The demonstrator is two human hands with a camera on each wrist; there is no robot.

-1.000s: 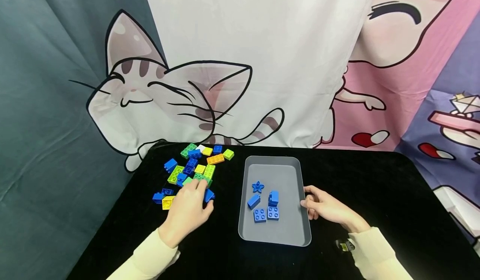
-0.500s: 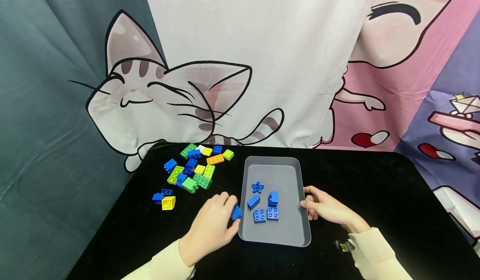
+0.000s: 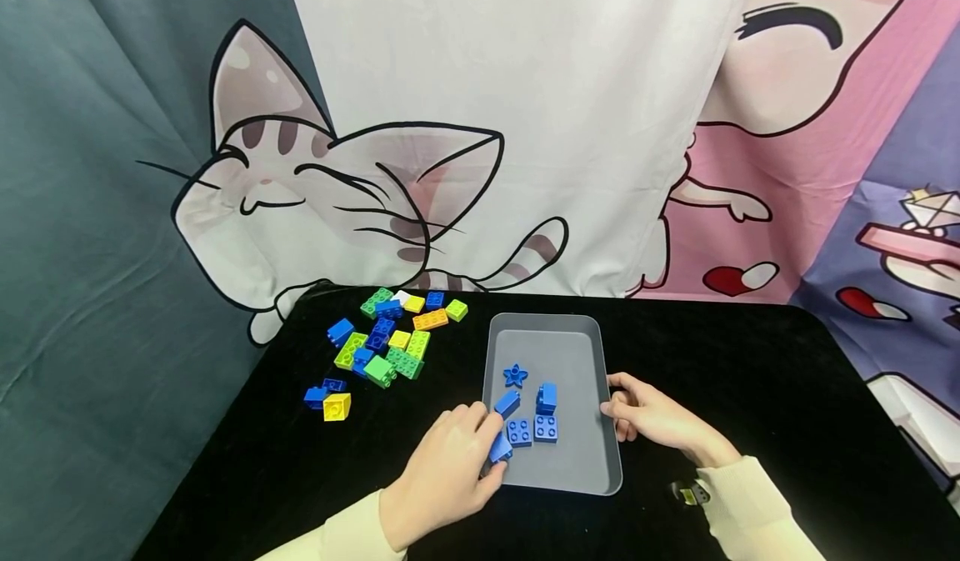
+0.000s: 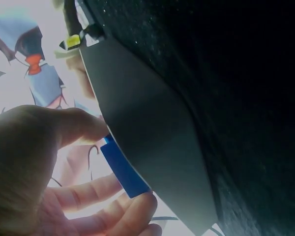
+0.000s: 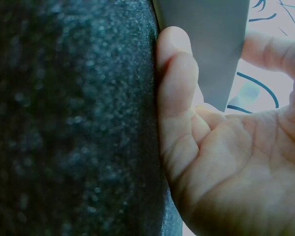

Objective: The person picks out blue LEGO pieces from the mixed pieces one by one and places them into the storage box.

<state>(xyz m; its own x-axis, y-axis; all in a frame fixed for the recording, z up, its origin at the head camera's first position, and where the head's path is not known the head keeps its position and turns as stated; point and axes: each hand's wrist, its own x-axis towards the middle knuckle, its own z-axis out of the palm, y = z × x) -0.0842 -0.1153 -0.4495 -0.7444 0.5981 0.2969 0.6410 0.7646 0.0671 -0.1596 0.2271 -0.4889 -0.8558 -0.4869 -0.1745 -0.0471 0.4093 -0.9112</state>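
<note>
Between thumb and fingers, my left hand pinches a blue toy brick at the left side of a grey tray. In the left wrist view the held brick shows beside the tray's outer wall. My right hand holds the tray's right rim, thumb at the edge and the other fingers curled below it. Inside the tray lie a blue star-shaped piece and several blue bricks. The right wrist view shows the fingers against the tray and the dark cloth.
A loose heap of blue, green, yellow and orange bricks lies left of the tray. Nearer are a yellow brick and two blue ones. Black cloth covers the table; a printed curtain hangs behind.
My left hand has moved right from the heap to the tray's left side, carrying the blue brick. The right hand and the tray have stayed in place.
</note>
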